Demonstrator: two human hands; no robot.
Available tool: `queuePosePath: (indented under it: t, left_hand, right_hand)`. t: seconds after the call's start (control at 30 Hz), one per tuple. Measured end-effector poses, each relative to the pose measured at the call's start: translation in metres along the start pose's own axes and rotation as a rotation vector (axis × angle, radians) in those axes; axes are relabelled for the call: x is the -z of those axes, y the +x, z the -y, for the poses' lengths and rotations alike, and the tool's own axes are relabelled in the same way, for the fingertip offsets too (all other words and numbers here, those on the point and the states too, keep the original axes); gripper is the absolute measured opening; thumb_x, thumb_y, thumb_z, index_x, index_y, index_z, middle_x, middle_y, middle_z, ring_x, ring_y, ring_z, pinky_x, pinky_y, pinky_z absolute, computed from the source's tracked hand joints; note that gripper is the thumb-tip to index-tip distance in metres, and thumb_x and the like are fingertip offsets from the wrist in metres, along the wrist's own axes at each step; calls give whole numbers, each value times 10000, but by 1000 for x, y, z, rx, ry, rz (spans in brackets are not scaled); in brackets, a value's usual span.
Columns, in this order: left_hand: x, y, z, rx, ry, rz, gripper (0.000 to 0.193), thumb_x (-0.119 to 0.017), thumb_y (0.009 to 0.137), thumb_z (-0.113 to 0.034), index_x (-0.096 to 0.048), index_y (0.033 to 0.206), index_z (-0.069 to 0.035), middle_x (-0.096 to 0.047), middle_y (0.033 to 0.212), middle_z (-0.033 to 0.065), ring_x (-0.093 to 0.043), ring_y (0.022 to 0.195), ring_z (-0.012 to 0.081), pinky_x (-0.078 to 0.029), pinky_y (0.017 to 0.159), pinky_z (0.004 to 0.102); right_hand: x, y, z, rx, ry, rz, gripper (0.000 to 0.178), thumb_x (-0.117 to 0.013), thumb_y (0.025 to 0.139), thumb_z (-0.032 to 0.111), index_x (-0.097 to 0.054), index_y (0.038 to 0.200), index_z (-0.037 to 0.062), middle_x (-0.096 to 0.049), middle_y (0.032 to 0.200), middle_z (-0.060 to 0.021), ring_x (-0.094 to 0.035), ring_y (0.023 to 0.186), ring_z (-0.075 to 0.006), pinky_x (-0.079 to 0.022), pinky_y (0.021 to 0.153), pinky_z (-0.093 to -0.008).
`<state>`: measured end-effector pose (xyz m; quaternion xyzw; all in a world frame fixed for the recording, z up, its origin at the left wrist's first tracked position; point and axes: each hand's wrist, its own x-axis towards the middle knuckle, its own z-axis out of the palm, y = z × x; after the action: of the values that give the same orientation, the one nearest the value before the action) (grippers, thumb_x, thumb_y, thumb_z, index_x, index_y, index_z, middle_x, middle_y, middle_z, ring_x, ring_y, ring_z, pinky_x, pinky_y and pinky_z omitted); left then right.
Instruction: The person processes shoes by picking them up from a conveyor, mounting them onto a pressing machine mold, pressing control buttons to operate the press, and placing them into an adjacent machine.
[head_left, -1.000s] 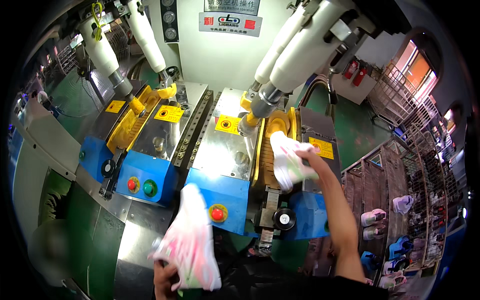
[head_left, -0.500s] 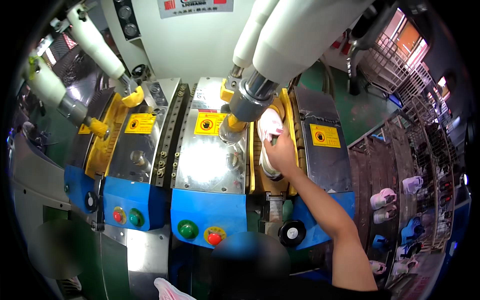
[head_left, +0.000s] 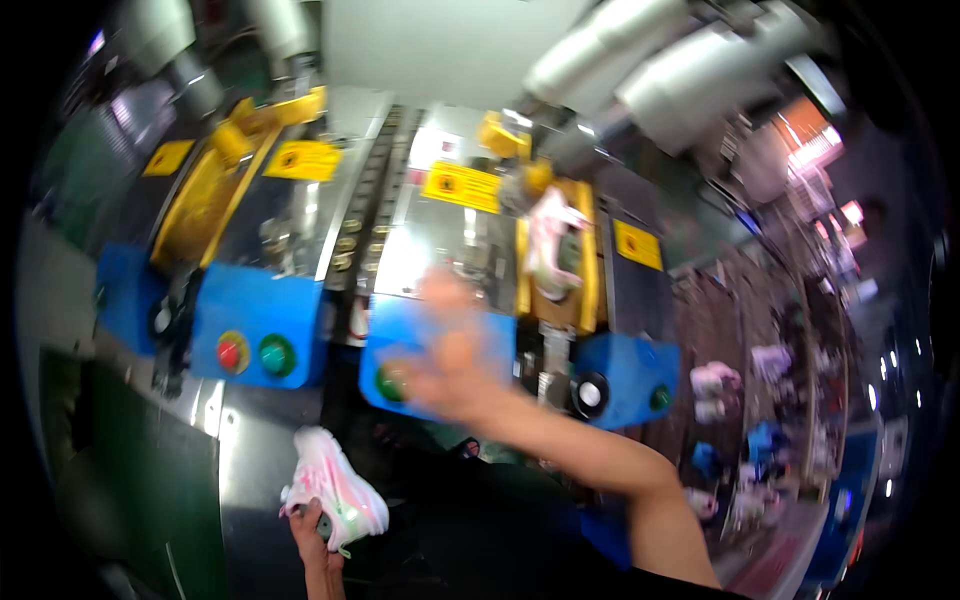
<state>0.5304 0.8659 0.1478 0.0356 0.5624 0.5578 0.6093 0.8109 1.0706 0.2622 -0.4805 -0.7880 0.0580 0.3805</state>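
At the lower left, my left hand grips a white sneaker with pink and green accents by its collar. My right hand is smeared by motion, so its finger pose is unclear. It is over the front of a blue machine panel, with its fingers at a green push button. A second pink-and-white shoe sits between the yellow side pads of the press station, untouched by either hand. White press arms slant above it.
To the left stands a twin station with yellow pads, a red button and another green button. A black knob sits below the loaded station. On the right, a rack carries several shoes.
My right hand has let go of the shoe in the press and swung down-left to the green button. The view has shifted, bringing my left hand and its sneaker fully into sight.
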Motion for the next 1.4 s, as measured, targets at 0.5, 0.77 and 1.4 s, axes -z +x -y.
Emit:
queuePosePath:
  t: [0.5,0.77,1.4]
  left_hand:
    - [59,-89,7,-273,-270,-351,457,-574,846,-13,-443,1284,-14,-576,1181,126,-606,1027,252,-527,877,397]
    - [244,-40,87,-648,830,-1119,779,-711,741,-104,-272,1372,23,-400,1292,231,-419,1216,374,-340,1045,398]
    - [474,-139,26,-365,244,-895,468,-662,875,-119,-479,1282,21,-566,1218,89,-548,1075,173,-443,916,313]
  right_hand:
    - [-144,-148,134,41,836,668,331,-634,846,126,-575,1145,-4,-614,1102,-174,-605,1018,-326,-476,932,-395]
    - [-145,-199,164,-273,795,1378,230,-628,881,94,-615,1080,-20,-683,954,-72,-627,871,-110,-498,770,-243]
    - [-332,-196,419,-603,766,1449,553,-688,775,117,-450,1249,-39,-590,1111,-159,-579,998,-254,-448,899,-346]
